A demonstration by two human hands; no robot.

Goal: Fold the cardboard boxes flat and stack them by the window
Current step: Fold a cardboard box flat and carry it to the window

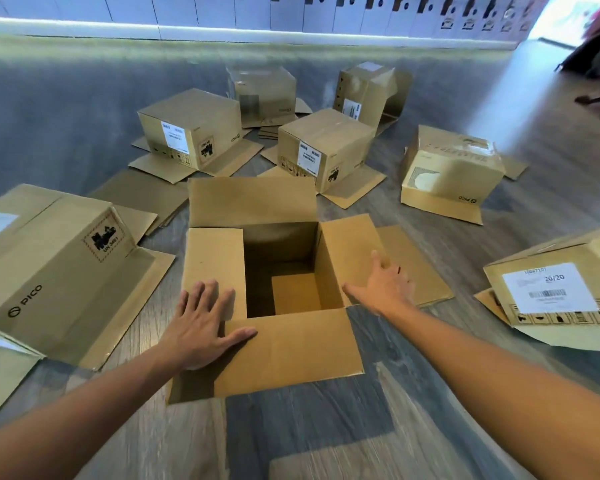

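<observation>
Two hands on one open cardboard box, floor level.

The open box (278, 271) stands upright on the wood floor (326, 427), near centre, all four top flaps spread outward. Left hand (205, 323): flat, fingers straight and spread, pressing the left flap with the thumb on the near flap. Right hand (388, 285): fingers extended, wide, resting on the right flap, gripping nothing. Seven other boxes lie upside down around it: one at near left (56, 268), one at near right (561, 292), five farther back.
</observation>
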